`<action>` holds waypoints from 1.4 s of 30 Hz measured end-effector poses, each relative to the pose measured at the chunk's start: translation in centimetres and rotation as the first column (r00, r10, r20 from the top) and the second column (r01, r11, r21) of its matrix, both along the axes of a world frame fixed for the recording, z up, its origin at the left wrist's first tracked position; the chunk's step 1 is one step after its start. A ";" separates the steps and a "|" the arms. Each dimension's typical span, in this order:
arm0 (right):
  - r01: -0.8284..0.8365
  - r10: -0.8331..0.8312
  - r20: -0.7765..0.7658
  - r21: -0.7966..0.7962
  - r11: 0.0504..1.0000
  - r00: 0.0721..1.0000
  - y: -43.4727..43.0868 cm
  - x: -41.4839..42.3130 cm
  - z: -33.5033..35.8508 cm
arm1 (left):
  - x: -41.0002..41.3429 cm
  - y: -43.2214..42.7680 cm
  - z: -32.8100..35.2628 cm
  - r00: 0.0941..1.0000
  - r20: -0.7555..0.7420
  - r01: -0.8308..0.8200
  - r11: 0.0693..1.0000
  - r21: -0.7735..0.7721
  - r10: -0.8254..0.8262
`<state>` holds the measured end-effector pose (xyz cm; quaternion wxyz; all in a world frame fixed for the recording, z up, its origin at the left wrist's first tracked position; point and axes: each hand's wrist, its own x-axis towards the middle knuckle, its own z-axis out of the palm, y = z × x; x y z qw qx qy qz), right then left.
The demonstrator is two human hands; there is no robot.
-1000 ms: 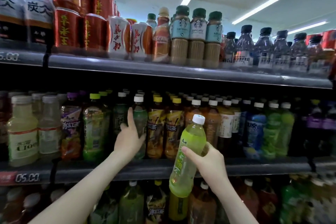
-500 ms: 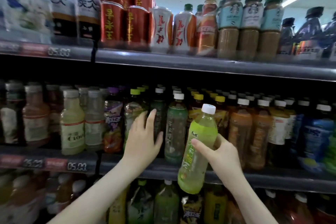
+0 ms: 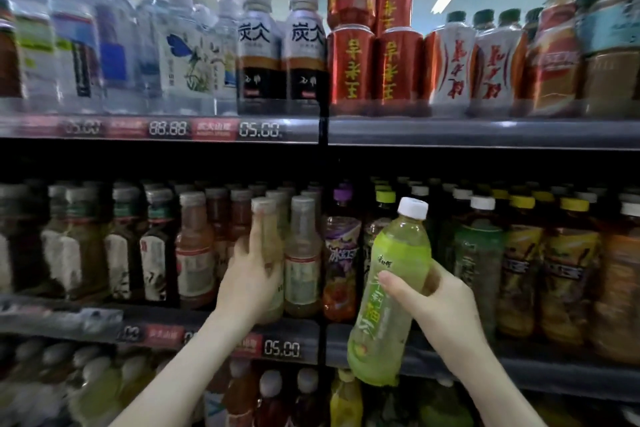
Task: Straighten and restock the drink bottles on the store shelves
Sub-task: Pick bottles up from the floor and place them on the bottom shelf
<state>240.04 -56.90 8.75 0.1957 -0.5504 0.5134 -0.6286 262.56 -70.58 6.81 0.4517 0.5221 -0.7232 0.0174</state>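
Note:
My right hand (image 3: 437, 302) grips a light green tea bottle (image 3: 391, 291) with a white cap, holding it tilted in front of the middle shelf. My left hand (image 3: 251, 279) wraps around a pale yellow drink bottle (image 3: 269, 246) with a grey cap, which stands at the front of the middle shelf (image 3: 221, 333). An identical pale bottle (image 3: 302, 256) stands right beside it. A purple-labelled bottle (image 3: 341, 263) stands between the two hands.
Rows of dark, orange and green bottles fill the middle shelf on both sides. The upper shelf (image 3: 450, 135) carries water bottles, two grey-capped coffee bottles (image 3: 280, 52) and stacked red cans (image 3: 372, 62). More bottles stand on the shelf below. Price tags line the shelf edges.
The view has swung to the left along the shelves. My left hand moved left from the green bottles and took hold of the pale yellow bottle. The right hand keeps the green tea bottle.

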 end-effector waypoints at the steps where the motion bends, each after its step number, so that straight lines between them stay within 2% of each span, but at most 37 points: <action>1: 0.006 -0.006 0.004 0.002 1.000 1.000 -0.3 0.6 -0.1 | 0.4 -0.1 -0.1 0.999 0.014 0.042 0.998 0.038 -0.043; 5: 0.028 -0.028 0.008 0.006 1.000 1.000 -1.1 2.3 -0.3 | 0.8 -0.1 0.2 0.997 0.016 0.079 0.995 0.062 -0.080; 10: 0.055 -0.055 -0.005 0.010 0.998 0.998 -1.7 2.5 0.1 | 0.4 -0.5 0.1 0.997 0.075 -0.035 0.999 0.038 0.032; 18: 0.117 -0.117 -0.022 0.009 0.993 0.993 -2.5 1.7 0.3 | -0.1 -0.9 0.2 0.997 0.060 -0.052 0.998 0.036 0.050; 19: 0.123 -0.123 -0.023 0.008 0.992 0.992 -2.6 1.7 0.2 | -0.2 -0.8 0.1 0.996 0.068 -0.061 0.998 -0.003 0.061; 22: 0.156 -0.157 -0.024 -0.013 0.988 0.987 -2.4 1.2 0.2 | -1.5 -0.5 -0.8 0.970 0.172 -0.102 0.929 -0.356 0.172; 23: 0.179 -0.180 -0.027 -0.027 0.983 0.983 -2.2 1.1 0.2 | -2.2 -0.2 -1.0 0.973 0.172 -0.066 0.900 -0.431 0.153; 25: 0.240 -0.243 -0.028 -0.066 0.968 0.970 -1.8 0.6 0.1 | -4.0 0.8 -1.2 0.981 0.190 0.063 0.877 -0.477 0.033; 28: 0.340 -0.347 -0.024 -0.145 0.929 0.937 -1.3 -0.1 0.2 | -6.7 1.6 -1.0 0.968 0.242 0.168 0.881 -0.443 -0.063; 32: 0.416 -0.432 -0.029 -0.219 0.882 0.901 -1.6 -1.3 -0.3 | -9.4 0.7 -0.6 0.972 0.227 0.142 0.919 -0.367 -0.059; 36: 0.427 -0.444 -0.032 -0.216 0.878 0.895 -2.6 -2.4 -1.0 | -11.2 0.0 0.2 0.973 0.228 0.113 0.922 -0.369 -0.029; 42: 0.431 -0.445 -0.055 -0.164 0.887 0.894 -4.2 -3.4 -2.7 | -11.7 -0.3 0.0 0.982 0.156 0.157 0.922 -0.355 -0.107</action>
